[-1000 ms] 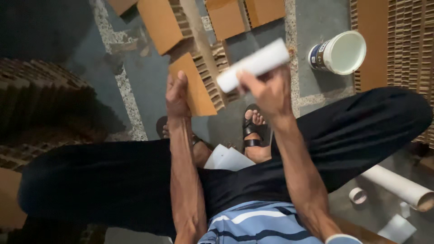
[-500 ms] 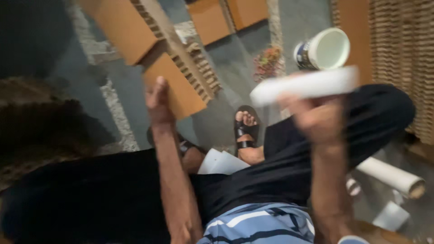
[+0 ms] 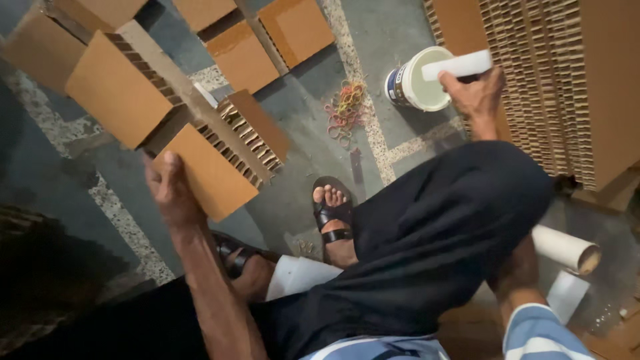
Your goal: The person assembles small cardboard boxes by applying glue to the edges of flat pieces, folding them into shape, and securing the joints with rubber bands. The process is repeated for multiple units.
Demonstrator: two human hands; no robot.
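Gripping a white roll point(image 3: 457, 65) in the right hand point(image 3: 475, 93), fingers wrapped round its near end and closed tight, with the far end poking out sideways to the left. Holding it just above the open mouth of a white tub point(image 3: 397, 85) standing on the floor, roll and rim close but not clearly touching. Reaching with the left hand point(image 3: 170, 187) to the near corner of a brown honeycomb cardboard block point(image 3: 207, 170), thumb up along its edge and fingers hidden behind it, so cannot tell whether clasping or merely resting there. Sitting low, black-trousered knees spread, a sandalled foot point(image 3: 333, 213) between them on the grey speckled floor. Lying between foot and tub, a loose heap of coloured rubber bands point(image 3: 343, 107); standing just right of the tub, a tall stack of honeycomb board point(image 3: 533, 87); lying by the right knee, a cardboard tube point(image 3: 567, 248). Judging by the pose: roll at the tub, block kept at hand, so a step at the tub rather than at the cardboard. Bringing roll and block together calls for a firmer hold on the block first, then a steady carry of the roll across the knee without knocking the tub.
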